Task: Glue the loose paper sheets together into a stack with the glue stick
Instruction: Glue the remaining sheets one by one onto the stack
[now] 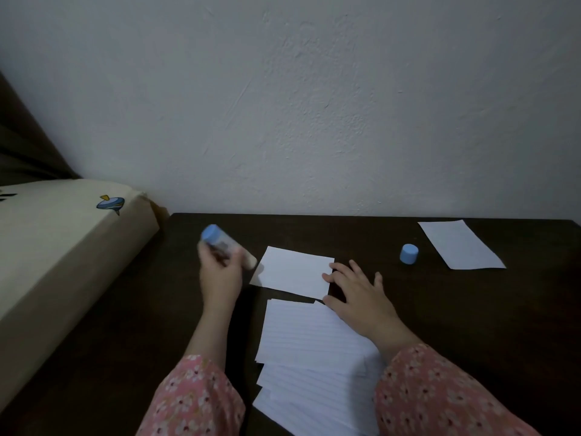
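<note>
A dark wooden table [471,309] fills the lower half of the view, set against a pale textured wall [314,105]. At nine o'clock a cream cushion [63,247] with a small blue spinning-top print lies against the table's left edge. A fanned pile of lined sheets [314,357] lies at six o'clock, between two floral pink sleeves [195,401]. Just above it, at the table's middle, a single blank white sheet [295,272] lies flat, and another loose sheet [459,243] lies at two o'clock, well apart from the rest.

The right hand [358,297] reaches in from five o'clock, fingers spread and straight, the fingertips pressing the blank sheet's right edge. The left hand [220,272] rises from seven o'clock with the wrist bent, its fingers curled round the glue stick [224,247]. The stick is tilted, blue base toward eleven o'clock and pale glue end toward the sheet's left corner; motion blur makes it unclear whether the tip touches paper. The blue cap [409,253] stands alone at two o'clock, near the far sheet.
</note>
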Demonstrator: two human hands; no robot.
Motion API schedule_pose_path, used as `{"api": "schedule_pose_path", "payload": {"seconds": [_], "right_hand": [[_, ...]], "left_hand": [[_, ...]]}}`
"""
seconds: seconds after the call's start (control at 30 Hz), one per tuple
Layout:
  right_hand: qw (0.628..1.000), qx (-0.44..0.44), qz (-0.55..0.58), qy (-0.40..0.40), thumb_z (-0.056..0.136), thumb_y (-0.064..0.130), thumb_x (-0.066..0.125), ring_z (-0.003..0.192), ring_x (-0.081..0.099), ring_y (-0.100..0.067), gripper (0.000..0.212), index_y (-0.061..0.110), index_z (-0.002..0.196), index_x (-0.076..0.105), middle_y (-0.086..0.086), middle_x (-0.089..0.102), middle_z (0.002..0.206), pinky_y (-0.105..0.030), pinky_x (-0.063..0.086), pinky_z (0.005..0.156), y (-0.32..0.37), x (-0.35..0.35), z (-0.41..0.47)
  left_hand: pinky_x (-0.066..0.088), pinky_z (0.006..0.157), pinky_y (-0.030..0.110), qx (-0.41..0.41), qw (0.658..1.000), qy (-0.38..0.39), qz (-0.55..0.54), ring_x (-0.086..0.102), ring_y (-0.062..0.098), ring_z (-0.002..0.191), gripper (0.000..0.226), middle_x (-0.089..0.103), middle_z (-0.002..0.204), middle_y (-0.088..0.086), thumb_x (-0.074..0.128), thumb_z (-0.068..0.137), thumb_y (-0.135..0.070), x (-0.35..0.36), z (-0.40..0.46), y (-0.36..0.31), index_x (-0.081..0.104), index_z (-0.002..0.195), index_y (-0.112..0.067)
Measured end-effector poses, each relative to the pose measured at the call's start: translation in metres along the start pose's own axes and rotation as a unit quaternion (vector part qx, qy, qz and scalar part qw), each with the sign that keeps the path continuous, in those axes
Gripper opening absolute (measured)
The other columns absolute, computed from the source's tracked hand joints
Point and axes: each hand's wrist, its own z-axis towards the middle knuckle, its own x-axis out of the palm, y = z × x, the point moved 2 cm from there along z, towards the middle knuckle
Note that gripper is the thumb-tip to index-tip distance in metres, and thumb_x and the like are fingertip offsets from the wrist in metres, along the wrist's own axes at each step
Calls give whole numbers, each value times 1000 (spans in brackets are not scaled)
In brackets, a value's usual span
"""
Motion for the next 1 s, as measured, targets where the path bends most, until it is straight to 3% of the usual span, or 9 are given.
{"api": "schedule_pose_path", "payload": {"seconds": [0.07,0.1,0.2,0.27,0.4,0.5,0.6,0.77,1.0], "right_hand": [[1000,0,7,-2,97,46,42,148,-5,-14,49,36,144,35,18,13,158,-59,-3,114,0,-1,-1],[1000,0,10,-2,97,45,43,148,-5,-14,49,36,144,35,18,13,158,-59,-4,114,1,-1,-1],[1000,2,17,2,97,47,42,148,-8,-13,48,35,143,37,17,9,159,-59,-4,114,1,-1,-1],[999,6,33,2,98,49,37,148,-9,-11,45,34,141,40,18,7,159,-58,-5,114,2,-2,-1],[999,11,50,1,100,51,26,148,-6,-9,45,34,140,41,19,12,159,-56,-7,115,0,-2,0],[999,14,50,-12,99,48,36,148,-3,-9,40,36,136,42,18,16,158,-54,-5,115,-2,-1,0],[998,12,58,-21,98,48,40,148,-1,-10,38,36,133,43,18,18,157,-54,-5,116,-1,-2,-1],[998,9,51,-27,98,48,40,148,0,-10,36,35,131,45,18,19,157,-56,-2,116,0,-1,-1],[998,13,44,-31,97,48,41,148,2,-11,39,35,134,44,17,21,156,-56,-1,116,0,-2,-1]], "left_hand": [[45,94,38,-2,995,-56,-84,48,24,126,69,46,141,6,58,93,-24,-2,1,-2,20,150,-28],[47,93,37,12,995,-44,-84,50,23,124,68,47,139,6,59,93,-24,2,-2,-5,21,149,-28],[47,81,28,71,994,79,9,56,18,113,56,56,124,1,62,91,-22,29,-13,-9,36,140,-25],[48,82,26,103,981,151,63,56,13,111,55,57,122,-4,64,89,-20,52,-16,-8,40,138,-25],[46,75,17,150,957,218,115,59,10,104,52,59,110,-9,65,88,-19,86,-14,-13,42,135,-27],[43,67,12,168,947,237,134,57,6,99,52,60,108,-8,65,89,-18,101,-14,-16,41,135,-27],[42,68,12,180,939,251,151,58,6,98,48,61,108,-6,64,90,-19,111,-11,-15,41,132,-28],[41,59,3,194,929,266,167,55,-12,80,44,56,91,-19,62,91,-15,116,-14,-15,43,128,-28],[41,65,8,226,907,291,203,56,2,94,52,56,104,-11,58,92,-11,114,-12,-18,38,137,-28]]}}
